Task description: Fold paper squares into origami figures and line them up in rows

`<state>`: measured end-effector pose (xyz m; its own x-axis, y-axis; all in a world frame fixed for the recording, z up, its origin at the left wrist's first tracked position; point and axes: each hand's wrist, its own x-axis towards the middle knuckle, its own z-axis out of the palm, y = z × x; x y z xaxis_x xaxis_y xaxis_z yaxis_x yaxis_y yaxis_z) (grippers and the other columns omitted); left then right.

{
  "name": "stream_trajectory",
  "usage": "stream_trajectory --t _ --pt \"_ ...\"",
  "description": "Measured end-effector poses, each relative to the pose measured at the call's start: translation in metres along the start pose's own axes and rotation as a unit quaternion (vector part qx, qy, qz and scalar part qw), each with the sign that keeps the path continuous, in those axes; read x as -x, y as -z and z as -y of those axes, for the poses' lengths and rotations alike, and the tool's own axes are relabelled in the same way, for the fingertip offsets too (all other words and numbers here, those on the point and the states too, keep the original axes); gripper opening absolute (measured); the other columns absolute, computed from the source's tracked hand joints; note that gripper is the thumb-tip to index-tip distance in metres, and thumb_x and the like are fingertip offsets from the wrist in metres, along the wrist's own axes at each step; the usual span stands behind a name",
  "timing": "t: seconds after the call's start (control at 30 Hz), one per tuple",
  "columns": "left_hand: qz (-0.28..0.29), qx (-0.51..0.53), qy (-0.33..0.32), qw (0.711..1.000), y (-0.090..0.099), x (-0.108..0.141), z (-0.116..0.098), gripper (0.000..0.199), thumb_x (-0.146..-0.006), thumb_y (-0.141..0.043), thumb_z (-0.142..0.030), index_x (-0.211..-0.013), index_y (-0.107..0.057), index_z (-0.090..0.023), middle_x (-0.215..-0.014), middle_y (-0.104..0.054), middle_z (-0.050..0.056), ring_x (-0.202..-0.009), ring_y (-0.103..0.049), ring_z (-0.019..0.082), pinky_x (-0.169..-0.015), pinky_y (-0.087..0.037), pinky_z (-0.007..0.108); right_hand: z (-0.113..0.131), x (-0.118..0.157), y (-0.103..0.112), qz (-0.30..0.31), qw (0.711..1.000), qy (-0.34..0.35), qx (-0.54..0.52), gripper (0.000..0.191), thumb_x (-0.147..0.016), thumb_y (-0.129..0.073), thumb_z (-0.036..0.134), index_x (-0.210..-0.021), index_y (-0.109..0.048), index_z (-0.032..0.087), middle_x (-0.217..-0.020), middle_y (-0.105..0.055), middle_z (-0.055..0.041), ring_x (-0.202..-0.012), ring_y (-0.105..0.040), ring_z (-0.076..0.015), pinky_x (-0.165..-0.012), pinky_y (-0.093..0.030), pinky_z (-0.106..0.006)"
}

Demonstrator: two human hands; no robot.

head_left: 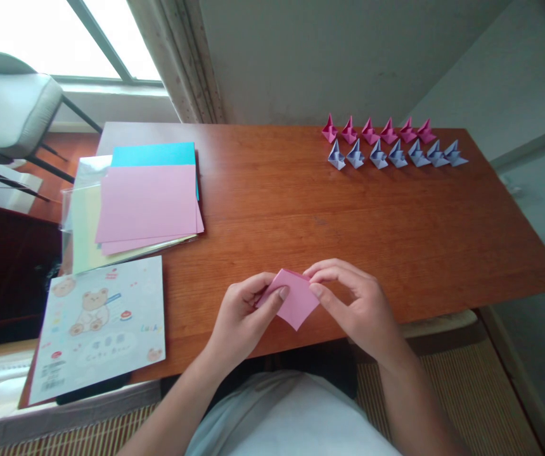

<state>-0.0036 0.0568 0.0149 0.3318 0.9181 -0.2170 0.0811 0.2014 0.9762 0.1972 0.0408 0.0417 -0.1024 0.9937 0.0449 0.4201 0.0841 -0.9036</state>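
Observation:
A small folded piece of pink paper (pixel 296 303) is held between both hands over the table's front edge, one corner pointing down toward my body. My left hand (pixel 248 310) pinches its left side, thumb on top and fingers underneath. At the right corner, my right hand (pixel 355 301) grips the paper between thumb and fingertips. Farther back on the right stand a row of dark pink folded paper pieces (pixel 369 132) and, just in front, a row of pale lilac ones (pixel 378 154).
On the wooden table (pixel 263 209), pink sheets (pixel 149 201) lie over blue paper (pixel 153 154) and yellow paper (pixel 85 228) at the left. A pad with a bear drawing (pixel 101 329) lies nearer me. A chair (pixel 11 107) stands beyond the left side.

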Motion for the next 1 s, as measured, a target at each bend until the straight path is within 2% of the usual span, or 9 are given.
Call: stream_trajectory --t 0.23,0.47,0.6,0.73,1.0 --pt "-0.036 0.036 -0.015 0.999 0.001 -0.001 0.002 0.019 -0.091 -0.069 -0.032 -0.098 -0.079 -0.018 -0.082 -0.073 0.002 -0.074 -0.061 0.013 -0.066 -0.048 0.019 0.001 0.002 0.003 -0.001 1.0 0.021 0.004 0.01 -0.092 -0.067 0.021 -0.1 -0.068 0.026 -0.114 -0.07 -0.0027 -0.11 -0.065 -0.0195 -0.1 -0.049 -0.035" --pt "-0.045 0.044 -0.032 0.998 0.002 0.001 0.002 0.015 -0.09 -0.071 -0.028 -0.098 -0.08 -0.02 -0.085 -0.077 0.003 -0.074 -0.065 0.013 -0.067 -0.05 0.018 0.005 0.005 0.003 0.006 0.999 0.023 -0.031 0.013 -0.091 -0.067 0.021 -0.103 -0.068 0.026 -0.118 -0.068 -0.0033 -0.113 -0.063 -0.0204 -0.1 -0.049 -0.036" --pt "-0.048 0.046 -0.035 0.997 0.002 0.001 0.001 0.014 -0.09 -0.071 -0.028 -0.096 -0.08 -0.019 -0.084 -0.076 0.003 -0.074 -0.065 0.013 -0.067 -0.051 0.019 0.008 0.006 0.001 0.003 0.999 0.025 -0.031 0.011 -0.091 -0.067 0.022 -0.101 -0.068 0.027 -0.119 -0.068 -0.0032 -0.113 -0.064 -0.0216 -0.099 -0.05 -0.037" --pt "-0.052 0.022 -0.037 0.998 0.001 0.002 0.001 0.014 -0.09 -0.071 -0.029 -0.091 -0.08 -0.018 -0.079 -0.074 0.003 -0.069 -0.062 0.013 -0.063 -0.049 0.019 0.011 0.005 -0.003 -0.024 0.999 0.026 -0.005 0.008 -0.092 -0.067 0.023 -0.098 -0.068 0.027 -0.115 -0.07 -0.0026 -0.11 -0.065 -0.0211 -0.098 -0.05 -0.036" --pt "-0.044 -0.004 -0.044 0.998 0.0 0.003 0.003 0.017 -0.091 -0.069 -0.031 -0.094 -0.08 -0.018 -0.077 -0.073 0.003 -0.068 -0.06 0.013 -0.063 -0.048 0.02 0.011 0.003 -0.009 -0.06 0.998 0.025 -0.004 0.009 -0.093 -0.066 0.02 -0.089 -0.07 0.026 -0.106 -0.072 -0.0011 -0.103 -0.067 -0.0187 -0.094 -0.05 -0.034"
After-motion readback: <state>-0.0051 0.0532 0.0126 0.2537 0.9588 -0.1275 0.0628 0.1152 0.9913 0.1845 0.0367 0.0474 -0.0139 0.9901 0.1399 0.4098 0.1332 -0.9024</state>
